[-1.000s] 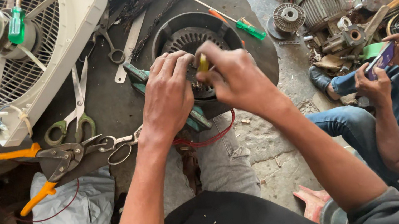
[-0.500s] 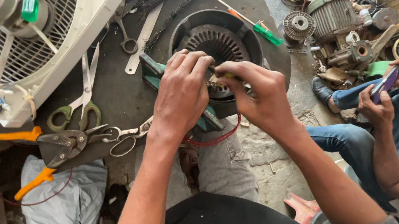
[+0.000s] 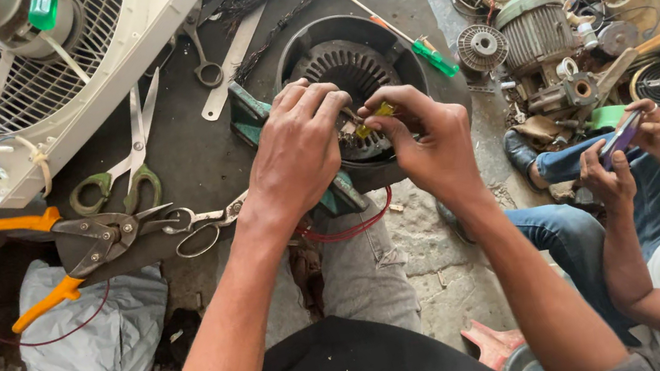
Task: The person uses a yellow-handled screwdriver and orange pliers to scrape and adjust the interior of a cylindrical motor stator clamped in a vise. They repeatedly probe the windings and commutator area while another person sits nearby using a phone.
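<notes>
Both my hands meet over the round dark metal motor housing (image 3: 348,77) on the bench: my left hand (image 3: 298,151) curls on its rim, my right hand (image 3: 429,143) pinches a small yellow-tipped wire end (image 3: 376,112). The housing looks heavy, rigid; the windings fragile, so grip the rim.

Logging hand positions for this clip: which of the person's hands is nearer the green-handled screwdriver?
Right. The right hand sits just below and left of the green-handled screwdriver, apart from it. The left hand is farther left, over the round motor housing.
</notes>
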